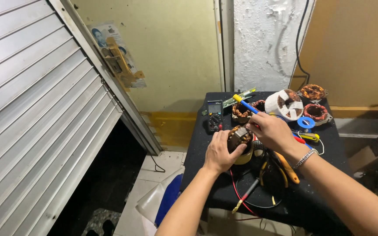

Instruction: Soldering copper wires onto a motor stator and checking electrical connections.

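The left hand gripped the stator while the right hand, fingers closed round a soldering iron, needed steadying on the table.

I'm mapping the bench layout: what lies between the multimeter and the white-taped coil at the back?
In the head view, a copper-wound stator lies between the multimeter and the white-taped coil, with the blue-and-yellow tool crossing above it.

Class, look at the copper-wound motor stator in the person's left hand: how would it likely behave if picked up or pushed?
The stator probably feels heavy for its size, with dense copper windings on a metal core. It looks rigid, though the thin wire may scratch easily. Its round body could roll on edge; the left hand steadies it while the right hand works.
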